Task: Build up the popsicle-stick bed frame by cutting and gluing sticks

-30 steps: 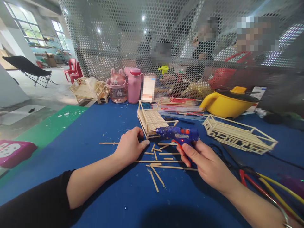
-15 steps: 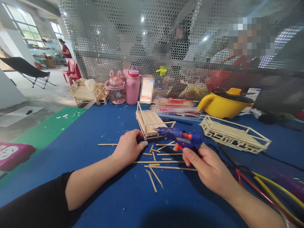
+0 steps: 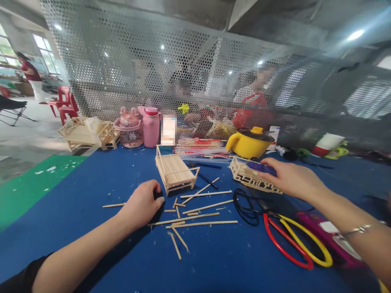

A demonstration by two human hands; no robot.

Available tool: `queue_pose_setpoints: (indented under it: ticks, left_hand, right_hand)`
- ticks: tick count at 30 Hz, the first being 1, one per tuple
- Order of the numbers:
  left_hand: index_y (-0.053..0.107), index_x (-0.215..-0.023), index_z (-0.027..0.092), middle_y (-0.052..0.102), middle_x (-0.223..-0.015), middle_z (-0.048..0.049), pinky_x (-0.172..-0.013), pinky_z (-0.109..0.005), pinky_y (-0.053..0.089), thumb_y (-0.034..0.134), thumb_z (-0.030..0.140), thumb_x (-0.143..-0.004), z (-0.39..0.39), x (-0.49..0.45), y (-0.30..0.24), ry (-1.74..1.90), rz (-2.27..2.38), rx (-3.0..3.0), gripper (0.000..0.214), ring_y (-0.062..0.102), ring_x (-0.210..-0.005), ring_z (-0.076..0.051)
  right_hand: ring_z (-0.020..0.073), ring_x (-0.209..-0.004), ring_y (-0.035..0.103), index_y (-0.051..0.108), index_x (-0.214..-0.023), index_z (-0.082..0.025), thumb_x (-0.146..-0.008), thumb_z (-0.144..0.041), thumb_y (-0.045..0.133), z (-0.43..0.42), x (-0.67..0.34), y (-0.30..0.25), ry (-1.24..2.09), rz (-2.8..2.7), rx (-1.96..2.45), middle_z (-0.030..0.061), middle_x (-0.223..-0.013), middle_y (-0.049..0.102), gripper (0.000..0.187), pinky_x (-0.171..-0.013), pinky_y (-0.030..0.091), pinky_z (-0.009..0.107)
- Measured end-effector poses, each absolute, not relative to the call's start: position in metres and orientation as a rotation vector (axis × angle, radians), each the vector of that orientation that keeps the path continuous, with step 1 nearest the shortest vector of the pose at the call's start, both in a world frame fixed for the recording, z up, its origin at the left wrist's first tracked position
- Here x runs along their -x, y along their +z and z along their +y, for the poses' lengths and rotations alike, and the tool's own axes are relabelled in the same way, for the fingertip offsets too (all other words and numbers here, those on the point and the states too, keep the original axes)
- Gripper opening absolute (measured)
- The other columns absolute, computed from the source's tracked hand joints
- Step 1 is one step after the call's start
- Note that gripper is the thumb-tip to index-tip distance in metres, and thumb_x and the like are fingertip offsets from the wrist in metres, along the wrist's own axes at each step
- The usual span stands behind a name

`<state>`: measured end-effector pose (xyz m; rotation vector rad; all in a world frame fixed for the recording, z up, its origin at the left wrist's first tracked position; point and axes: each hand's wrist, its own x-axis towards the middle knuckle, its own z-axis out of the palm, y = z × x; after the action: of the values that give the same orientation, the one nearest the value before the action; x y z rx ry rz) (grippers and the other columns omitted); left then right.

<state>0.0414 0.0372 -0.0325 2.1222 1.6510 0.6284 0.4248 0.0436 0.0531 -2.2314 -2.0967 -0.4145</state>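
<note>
My left hand (image 3: 143,204) rests on the blue table, thumb and curled fingers apart, with nothing visible between them. Just beyond it stands a small bed-shaped frame (image 3: 175,169) of thin wooden sticks. On the right, my right hand (image 3: 295,177) is closed around a blue glue gun (image 3: 261,167), partly hidden by the fingers. The glue gun is over a second stick frame (image 3: 242,173), covering part of it; whether they touch I cannot tell. Loose wooden sticks (image 3: 207,224), long and short, lie between my hands.
Red-and-yellow-handled scissors (image 3: 288,240) and a black cable (image 3: 244,211) lie at front right. Behind stand a yellow pot (image 3: 252,144), a pink bottle (image 3: 151,128), a pink jar (image 3: 130,132) and another stick model (image 3: 82,136). A perforated metal screen (image 3: 122,73) rises behind, with people beyond it.
My right hand has carried the glue gun away from the bed-shaped frame, rightward to the second frame. My left hand has come off the bed-shaped frame. The view has turned right.
</note>
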Motion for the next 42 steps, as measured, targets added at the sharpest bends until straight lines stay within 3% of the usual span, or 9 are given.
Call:
queue_pose_setpoints:
  ticks: [6,11,13,14,16,23,30,37,42]
  left_hand:
    - [0.06,-0.092,0.019,0.064,-0.099,-0.0081,-0.088,-0.038,0.042,0.053,0.027,-0.076,0.036,-0.04,-0.043,0.711,1.572,-2.215,0.02,0.055,-0.097,-0.025]
    - [0.063,-0.094,0.02,0.065,-0.1,-0.0077,-0.087,-0.038,0.043,0.053,0.028,-0.077,0.035,-0.034,-0.037,0.689,1.551,-2.166,0.021,0.058,-0.095,-0.025]
    - [0.063,-0.092,0.022,0.066,-0.099,-0.0072,-0.084,-0.038,0.044,0.054,0.027,-0.077,0.034,-0.03,-0.032,0.692,1.539,-2.154,0.018,0.059,-0.092,-0.024]
    - [0.064,-0.09,0.023,0.066,-0.098,-0.0069,-0.083,-0.037,0.044,0.054,0.027,-0.077,0.034,-0.028,-0.03,0.704,1.537,-2.151,0.017,0.06,-0.09,-0.024]
    - [0.065,-0.086,0.023,0.067,-0.095,-0.0062,-0.081,-0.037,0.045,0.054,0.026,-0.076,0.034,-0.026,-0.03,0.735,1.535,-2.141,0.014,0.06,-0.088,-0.024]
    - [0.065,-0.086,0.021,0.067,-0.091,-0.0046,-0.08,-0.034,0.045,0.054,0.026,-0.077,0.033,-0.026,-0.034,0.779,1.545,-2.123,0.015,0.061,-0.087,-0.022]
    - [0.062,-0.088,0.019,0.065,-0.088,-0.005,-0.076,-0.033,0.045,0.052,0.029,-0.08,0.033,-0.023,-0.029,0.866,1.639,-2.159,0.015,0.059,-0.084,-0.021]
    - [0.072,-0.084,0.024,0.067,-0.084,-0.0049,-0.076,-0.032,0.043,0.053,0.031,-0.084,0.022,-0.033,-0.025,0.533,1.402,-2.425,0.02,0.059,-0.085,-0.022]
    - [0.073,-0.082,0.023,0.066,-0.082,-0.0056,-0.073,-0.032,0.044,0.055,0.026,-0.082,0.017,-0.04,-0.031,0.448,1.386,-2.442,0.018,0.06,-0.084,-0.023]
  right_hand:
    - [0.0406,-0.095,0.06,0.056,-0.096,-0.019,-0.086,-0.05,0.034,0.083,-0.432,0.037,-0.393,-2.216,2.252,0.0203,-0.109,0.064,0.039,-0.072,0.046,0.051]
    - [0.0466,-0.096,0.057,0.059,-0.093,-0.015,-0.07,-0.055,0.059,0.068,-0.394,0.058,-0.444,-2.114,2.277,0.025,-0.101,0.063,0.046,-0.074,0.042,0.057]
    - [0.0379,-0.095,0.058,0.061,-0.088,-0.021,-0.073,-0.05,0.059,0.039,-0.351,0.058,-0.447,-2.196,2.126,0.0166,-0.099,0.064,0.032,-0.078,0.041,0.051]
    - [0.0299,-0.089,0.06,0.062,-0.084,-0.024,-0.079,-0.042,0.055,0.023,-0.326,0.054,-0.269,-2.361,1.902,0.0106,-0.094,0.066,0.021,-0.077,0.042,0.044]
    - [0.0187,-0.072,0.06,0.061,-0.07,-0.025,-0.085,-0.036,0.052,-0.008,-0.279,0.039,0.204,-2.597,1.57,0.0019,-0.079,0.065,0.02,-0.064,0.042,0.031]
    - [0.0159,-0.076,0.059,0.064,-0.077,-0.022,-0.079,-0.025,0.063,-0.033,-0.227,-0.018,0.521,-2.488,1.516,0.0,-0.083,0.062,0.004,-0.064,0.041,0.026]
    - [0.0128,-0.069,0.055,0.058,-0.078,-0.02,-0.086,-0.012,0.046,-0.03,-0.242,-0.014,0.392,-2.6,1.318,-0.0002,-0.076,0.061,0.017,-0.061,0.038,0.024]
    - [0.0145,-0.074,0.058,0.065,-0.089,-0.024,-0.087,-0.026,0.052,-0.016,-0.265,0.001,0.318,-2.651,1.275,0.0009,-0.082,0.062,0.014,-0.064,0.04,0.025]
    - [0.0156,-0.074,0.059,0.067,-0.08,-0.022,-0.086,-0.02,0.05,0.009,-0.241,0.003,0.247,-2.526,1.373,0.0016,-0.079,0.064,0.018,-0.064,0.04,0.026]
